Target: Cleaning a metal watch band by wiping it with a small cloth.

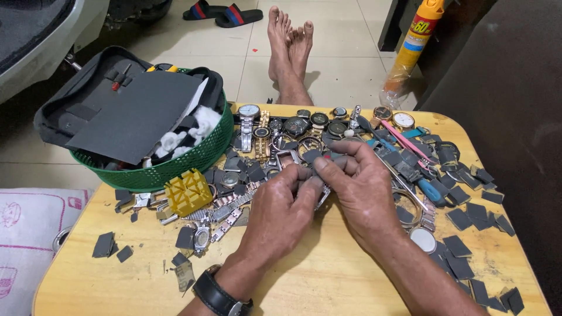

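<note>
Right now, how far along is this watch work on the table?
Hard to say exactly. Looks done: many used grey abrasive scraps lie scattered, and a row of watches sits lined up at the table's far edge. In hand: the left hand and right hand pinch a small grey piece against a metal part between the fingertips. Left: a heap of loose watch bands and cases beside the yellow block.

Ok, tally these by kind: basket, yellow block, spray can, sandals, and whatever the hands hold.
Green round plastic mesh basket: 1
Yellow square plastic block: 1
Yellow and orange spray can: 1
Black sandals with red and blue straps: 2
Small grey piece pinched between left hand and right hand: 1
Total: 6
</note>
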